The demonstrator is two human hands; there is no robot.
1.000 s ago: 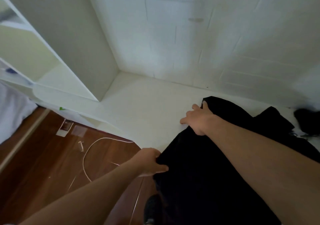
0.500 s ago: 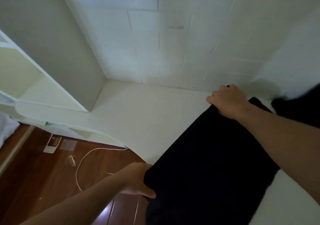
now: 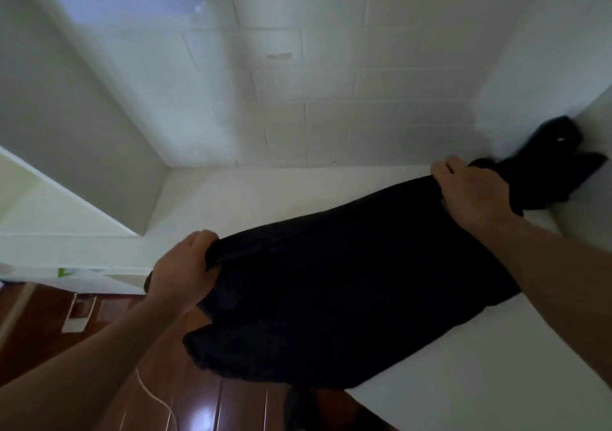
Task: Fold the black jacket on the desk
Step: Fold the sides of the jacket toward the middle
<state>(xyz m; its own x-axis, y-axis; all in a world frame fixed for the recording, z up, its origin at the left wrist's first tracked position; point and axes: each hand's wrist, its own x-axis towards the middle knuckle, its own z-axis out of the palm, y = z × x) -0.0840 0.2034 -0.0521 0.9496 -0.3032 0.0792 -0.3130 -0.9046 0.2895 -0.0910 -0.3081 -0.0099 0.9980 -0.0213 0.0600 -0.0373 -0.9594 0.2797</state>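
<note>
Black jacket (image 3: 347, 285) stretched taut between two hands, spread partly over the white desk (image 3: 496, 381), near portion hanging past the desk's front edge above the wooden floor (image 3: 231, 407). Top edge bunched into a rolled fold running from lower left to upper right. Left hand (image 3: 180, 270) curled round the left end of that edge, fingers wrapped over the cloth, thumb beneath, held off the front of the desk. Right hand (image 3: 473, 192) gripping the right end, fingers curled over the fabric, close to the back wall (image 3: 331, 99). Further dark cloth (image 3: 549, 165) trailing beyond the right hand into the corner where desk meets wall; whether sleeve or separate item, cannot tell. White shelf unit (image 3: 49, 198) at left, beside the desk. On the floor below, a white cable (image 3: 155, 397) and a white power strip (image 3: 77, 314). Small green item (image 3: 62, 271) at the shelf's lower edge, too small to identify.
</note>
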